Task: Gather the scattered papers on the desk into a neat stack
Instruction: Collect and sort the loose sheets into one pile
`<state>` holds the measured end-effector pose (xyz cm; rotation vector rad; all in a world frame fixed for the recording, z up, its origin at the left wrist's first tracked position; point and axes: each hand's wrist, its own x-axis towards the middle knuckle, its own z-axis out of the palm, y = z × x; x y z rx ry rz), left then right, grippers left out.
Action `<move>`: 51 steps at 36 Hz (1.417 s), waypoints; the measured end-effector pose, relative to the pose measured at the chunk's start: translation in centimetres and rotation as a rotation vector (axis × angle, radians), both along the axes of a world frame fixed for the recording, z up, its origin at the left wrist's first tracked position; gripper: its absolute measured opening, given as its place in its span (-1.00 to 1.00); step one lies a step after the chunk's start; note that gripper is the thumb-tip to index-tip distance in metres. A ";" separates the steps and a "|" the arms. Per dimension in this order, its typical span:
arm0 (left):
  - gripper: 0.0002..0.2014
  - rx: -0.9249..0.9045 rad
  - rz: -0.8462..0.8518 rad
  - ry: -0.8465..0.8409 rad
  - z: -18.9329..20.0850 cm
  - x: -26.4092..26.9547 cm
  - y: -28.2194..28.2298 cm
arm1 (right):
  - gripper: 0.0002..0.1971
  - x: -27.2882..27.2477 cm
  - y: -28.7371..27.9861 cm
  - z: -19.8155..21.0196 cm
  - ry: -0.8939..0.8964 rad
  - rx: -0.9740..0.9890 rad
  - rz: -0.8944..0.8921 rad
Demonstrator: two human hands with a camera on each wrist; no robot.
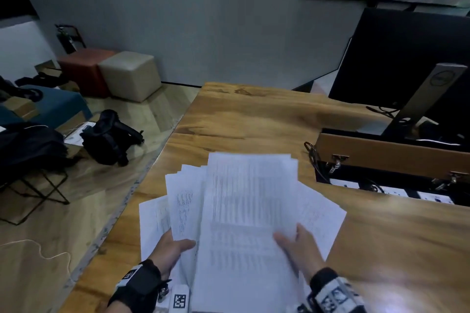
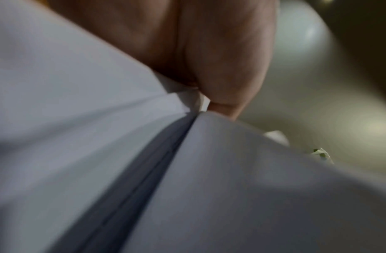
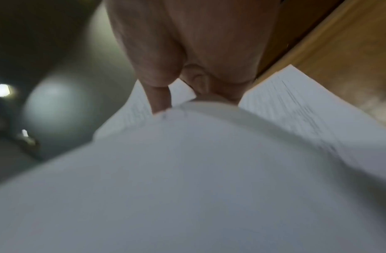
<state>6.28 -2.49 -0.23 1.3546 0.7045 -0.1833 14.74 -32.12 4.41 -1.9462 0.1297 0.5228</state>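
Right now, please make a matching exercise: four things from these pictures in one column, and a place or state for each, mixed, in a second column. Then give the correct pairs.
Things:
1. papers
2. left hand
3. monitor
4. black bag

Places or states:
A. on the floor, left of the desk
B. fanned out unevenly, held over the desk's near edge
C. stands at the desk's far right, screen dark
D. grips the left side of the sheets, thumb on top

Pairs: 1-B, 2-D, 3-C, 4-A
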 end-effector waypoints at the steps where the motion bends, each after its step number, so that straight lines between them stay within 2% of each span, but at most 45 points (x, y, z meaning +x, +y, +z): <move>1: -0.57 -0.002 0.022 0.027 0.0 0.0 -0.1 | -0.70 -0.4 0.7 -1.3 0.013 -0.086 0.054; 3: -0.61 -0.033 0.061 0.060 0.0 0.1 0.1 | -0.68 -1.1 1.6 -3.1 0.042 -0.218 0.150; 6: -0.62 -0.118 0.084 0.062 0.3 0.1 -0.1 | -0.69 -1.9 2.7 -3.8 0.054 -0.291 0.242; 8: -0.67 -0.059 0.031 0.023 1.1 0.2 -0.9 | -0.75 -2.1 2.9 -4.3 0.036 -0.309 0.278; 10: -0.68 0.039 0.029 0.001 0.8 0.4 -1.2 | -0.89 -2.2 2.8 -4.6 -0.005 -0.372 0.259; 11: -0.64 0.066 0.029 0.013 0.7 0.4 -1.3 | -0.85 -2.1 2.4 -4.8 -0.033 -0.443 0.205; 13: -0.61 0.073 0.023 0.020 0.6 0.3 -1.2 | -0.63 -1.5 1.2 -5.1 -0.054 -0.617 -0.026; 15: -0.61 0.063 0.026 0.024 0.6 0.2 -1.2 | -0.37 -0.8 -0.4 -5.2 0.057 -0.734 -0.231; 18: -0.62 0.068 0.034 0.011 0.4 0.1 -1.4 | 0.07 0.1 -1.6 -5.8 0.229 -0.725 -0.372; 20: -0.64 0.073 0.047 0.018 0.3 -0.1 -1.5 | 0.15 0.8 -1.4 -6.2 0.243 -0.710 -0.434; 22: -0.64 0.076 0.052 0.026 0.1 -0.2 -1.6 | 0.08 1.5 -0.7 -5.7 0.275 -0.651 -0.499; 26: -0.60 0.092 0.057 0.050 -0.1 -0.3 -1.6 | -0.27 2.9 -0.1 -6.6 0.412 -0.519 -0.490; 28: -0.62 0.097 0.060 0.053 -0.1 -0.4 -1.7 | -0.60 3.0 -0.2 -7.4 0.377 -0.441 -0.515; 29: -0.62 0.097 0.061 0.055 0.0 -0.4 -1.7 | -0.69 3.0 -0.3 -7.9 0.346 -0.389 -0.564; 34: -0.62 0.110 0.067 0.061 0.8 -0.4 -2.1 | -0.90 2.3 -0.8 -7.7 0.239 -0.145 -0.650; 36: -0.65 0.110 0.062 0.050 1.0 -0.5 -2.1 | -0.92 2.0 -1.0 -6.8 0.184 -0.088 -0.633; 41: -0.70 0.114 0.045 0.042 0.9 -0.6 -2.0 | -0.82 1.3 -2.0 -3.8 0.030 0.057 -0.550; 46: -0.68 0.082 0.051 0.036 -0.1 -0.6 -1.3 | -0.76 0.9 -3.8 -0.3 -0.011 0.124 -0.469; 51: -0.64 0.066 0.041 0.026 -0.7 -0.5 -0.8 | -0.77 0.1 -4.9 6.6 -0.179 0.048 -0.321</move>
